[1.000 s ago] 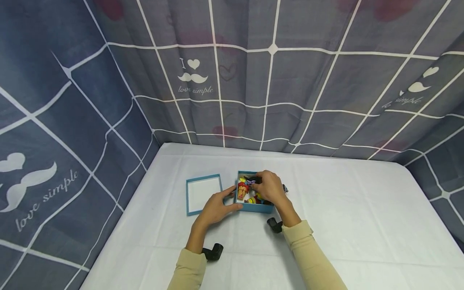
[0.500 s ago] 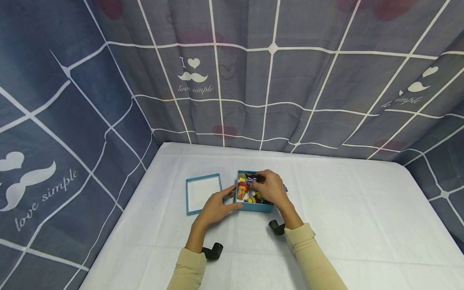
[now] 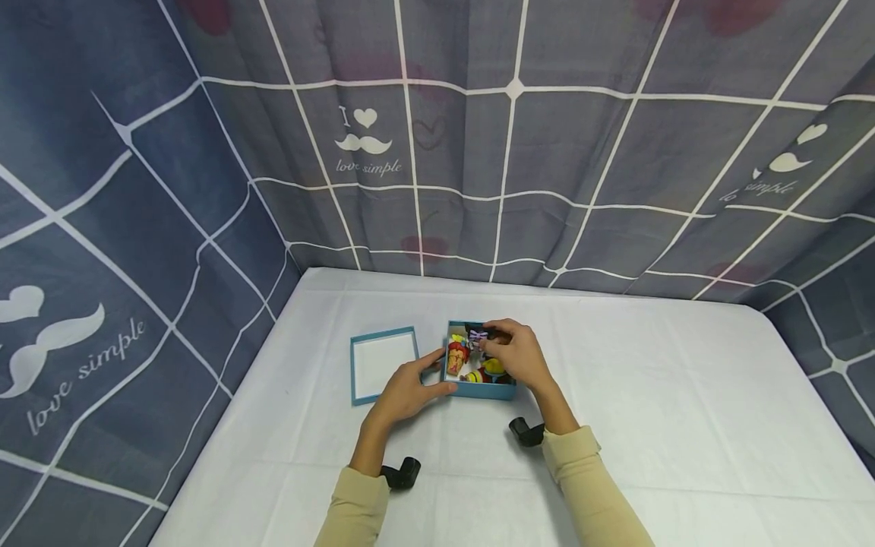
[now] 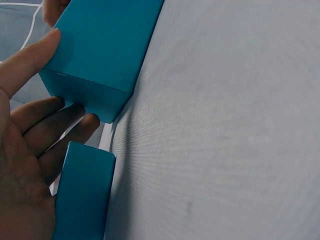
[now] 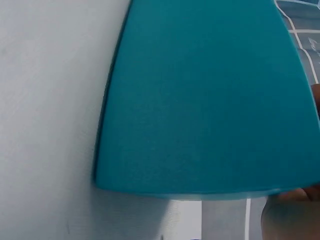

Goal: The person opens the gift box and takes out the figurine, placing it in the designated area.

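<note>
A teal box [image 3: 485,390] without its lid stands on the white-covered table. Inside lie small toy figurines: a red-and-tan one [image 3: 456,358] at the left, a yellow-and-red one [image 3: 487,371] in front, and a black-and-purple one [image 3: 478,337] at the back. My left hand [image 3: 406,390] steadies the box's left end, thumb at its front corner and fingers extended against its side. Over the back right part of the box, my right hand [image 3: 521,353] pinches the black-and-purple figurine with thumb and fingertips. The right wrist view shows mostly the box's teal wall [image 5: 205,100].
The shallow teal lid [image 3: 383,365] lies open side up just left of the box, close beside my left hand. Black wrist devices [image 3: 402,475] sit at both wrists. Grey grid-patterned curtains [image 3: 451,152] rise behind the table and at its sides.
My right hand has shifted slightly to the right, showing more of the black-and-purple and yellow figurines. The black-and-purple figurine has moved a little right and back. My left hand stays put.
</note>
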The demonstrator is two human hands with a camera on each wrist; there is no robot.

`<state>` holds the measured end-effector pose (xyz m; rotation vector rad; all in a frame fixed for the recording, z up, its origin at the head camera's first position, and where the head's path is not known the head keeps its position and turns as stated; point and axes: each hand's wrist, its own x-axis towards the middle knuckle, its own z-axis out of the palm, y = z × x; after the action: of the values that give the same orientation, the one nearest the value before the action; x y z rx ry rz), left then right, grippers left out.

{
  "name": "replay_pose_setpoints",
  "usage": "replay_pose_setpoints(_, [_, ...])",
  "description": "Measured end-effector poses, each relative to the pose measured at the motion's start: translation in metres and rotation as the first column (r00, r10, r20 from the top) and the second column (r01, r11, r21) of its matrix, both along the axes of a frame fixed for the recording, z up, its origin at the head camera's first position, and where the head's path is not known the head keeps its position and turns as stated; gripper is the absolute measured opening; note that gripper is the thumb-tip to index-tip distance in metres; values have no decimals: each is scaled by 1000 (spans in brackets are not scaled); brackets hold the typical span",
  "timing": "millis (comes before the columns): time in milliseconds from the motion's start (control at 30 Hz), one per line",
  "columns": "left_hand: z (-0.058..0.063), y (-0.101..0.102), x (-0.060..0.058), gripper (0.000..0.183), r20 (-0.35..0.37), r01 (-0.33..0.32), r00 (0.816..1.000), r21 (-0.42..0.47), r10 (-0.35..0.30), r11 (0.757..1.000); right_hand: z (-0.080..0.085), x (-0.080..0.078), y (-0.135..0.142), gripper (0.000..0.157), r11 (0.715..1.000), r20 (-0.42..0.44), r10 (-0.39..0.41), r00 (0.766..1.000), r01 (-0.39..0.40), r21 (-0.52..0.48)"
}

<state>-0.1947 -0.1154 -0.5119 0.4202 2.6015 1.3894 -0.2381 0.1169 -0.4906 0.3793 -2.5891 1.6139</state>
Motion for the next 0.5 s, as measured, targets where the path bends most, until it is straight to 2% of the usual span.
replay_pose_setpoints(100, [1,0,0,75,5,-2,1000,-2,2,1000,1,0,2,30,999,-8,16,1000,-17,-43])
replay_pose_setpoints(333, [0,0,-1,75,2,5,1000,2,-5,1000,3,2,1,30,999,4,14,1000,-14,-35])
replay_pose_setpoints(500, [-1,0,-1,75,2,3,1000,4,-3,1000,27,15,-3,31,999,8,44,999,-43,-31])
